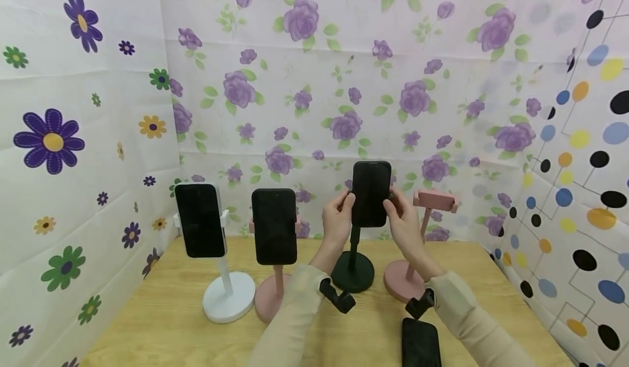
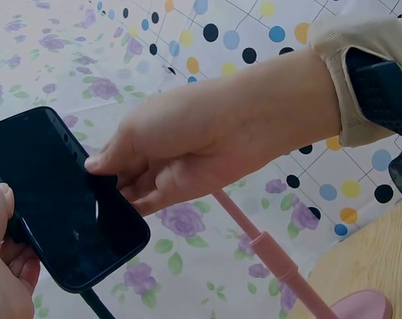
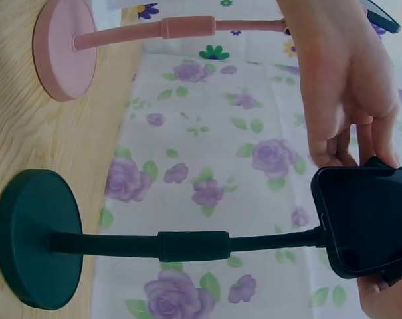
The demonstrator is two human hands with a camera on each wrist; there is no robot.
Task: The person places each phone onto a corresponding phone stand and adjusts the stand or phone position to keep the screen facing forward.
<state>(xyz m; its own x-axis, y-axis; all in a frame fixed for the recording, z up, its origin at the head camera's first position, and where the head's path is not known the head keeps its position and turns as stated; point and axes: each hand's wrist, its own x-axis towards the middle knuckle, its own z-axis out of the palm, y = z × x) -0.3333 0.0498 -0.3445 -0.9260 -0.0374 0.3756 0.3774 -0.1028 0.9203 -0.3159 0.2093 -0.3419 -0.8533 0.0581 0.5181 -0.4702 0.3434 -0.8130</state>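
Note:
A black smartphone stands upright at the head of the dark green phone stand. My left hand grips its left edge, the thumb at the front and the other fingers curled toward the back. On the opposite edge my right hand pinches the phone in the same manner. In the left wrist view the right thumb lies against the phone's side. Dark clamp parts show beside the phone in the right wrist view. The phone's back and most of the holder behind it are hidden.
A white stand and a pink stand at left each carry a black phone. Another pink stand, its holder without a phone, is right of the green one. A black phone lies on the wooden table near the front.

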